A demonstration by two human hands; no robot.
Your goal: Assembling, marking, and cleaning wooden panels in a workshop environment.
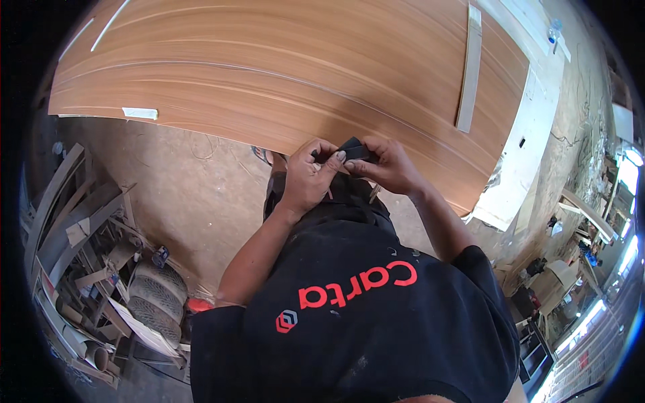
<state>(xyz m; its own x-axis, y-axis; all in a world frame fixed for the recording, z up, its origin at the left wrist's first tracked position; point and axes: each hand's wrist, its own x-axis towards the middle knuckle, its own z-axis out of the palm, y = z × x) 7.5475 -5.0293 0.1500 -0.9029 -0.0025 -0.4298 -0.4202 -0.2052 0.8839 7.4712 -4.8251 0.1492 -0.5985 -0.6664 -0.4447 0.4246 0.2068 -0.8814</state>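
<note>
This looks like a woodworking workshop, rough and well used. At twelve o'clock spreads a broad wood-grain surface (289, 60), with a loose wooden strip (470, 74) lying on it between one and two, and a white board (521, 174) beside it between two and three. Around nine o'clock, long curved and straight scrap wood (57, 195) is heaped untidily; at eight, what look like worn tyres (158, 295) are stacked beside it. More offcuts (588, 211) lie at three. The bare, stained floor (181, 174) and the bright openings (581, 326) at four suit a working shed rather than a home.
</note>
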